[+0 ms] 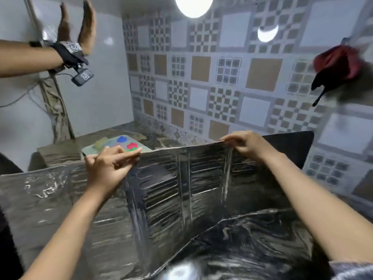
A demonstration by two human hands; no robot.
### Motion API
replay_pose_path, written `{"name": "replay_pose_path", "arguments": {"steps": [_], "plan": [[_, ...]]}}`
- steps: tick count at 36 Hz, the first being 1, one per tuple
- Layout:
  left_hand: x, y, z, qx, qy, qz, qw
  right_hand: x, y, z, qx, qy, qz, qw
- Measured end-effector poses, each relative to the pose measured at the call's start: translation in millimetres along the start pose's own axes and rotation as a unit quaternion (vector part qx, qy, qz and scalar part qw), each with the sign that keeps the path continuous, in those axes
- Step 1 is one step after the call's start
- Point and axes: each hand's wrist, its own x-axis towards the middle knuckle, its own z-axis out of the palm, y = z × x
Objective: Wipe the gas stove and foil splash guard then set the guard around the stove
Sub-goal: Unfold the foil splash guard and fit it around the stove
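Observation:
The foil splash guard (171,188) stands upright in front of me, its ribbed silver panels folded in a zigzag across the view. My left hand (109,166) pinches its top edge left of centre. My right hand (244,144) pinches the same edge further right, at a fold. A dark end panel (292,142) of the guard angles away behind my right hand. The lower part of the foil curves toward me at the bottom. The gas stove is not visible. A blurred red and black cloth (339,63) is up by the right wall.
Behind the guard, a dark patterned counter (161,134) holds a pale tray (121,146) with blue and red shapes and a brown block (60,152). Patterned tile walls close the corner. Another person's arm (30,57) with a wrist device reaches in at upper left.

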Motion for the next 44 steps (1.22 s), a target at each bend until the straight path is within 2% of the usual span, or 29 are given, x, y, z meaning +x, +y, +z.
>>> {"name": "replay_pose_path", "arguments": {"steps": [5,10,17,24,31,38,44], "plan": [[11,-5,18,-0.021,-0.013,-0.019,1.0,-3,25,8,0.044,0.071,0.038,0.996],[32,7,34,-0.021,-0.022,0.009,0.999,-9,38,3,0.092,0.114,0.055,0.988],[59,47,73,-0.006,-0.001,0.04,0.999,-25,73,-41,0.036,0.192,0.05,0.979],[81,110,123,-0.025,-0.008,0.065,0.998,-68,116,-91,-0.029,0.257,0.079,0.963],[89,185,182,-0.07,-0.024,0.095,0.993,-133,160,-134,-0.072,0.307,0.155,0.936],[86,267,234,-0.148,-0.068,0.112,0.98,-211,197,-173,-0.091,0.326,0.251,0.907],[74,337,273,-0.169,-0.092,0.129,0.973,-282,215,-203,-0.121,0.329,0.321,0.88]]}}
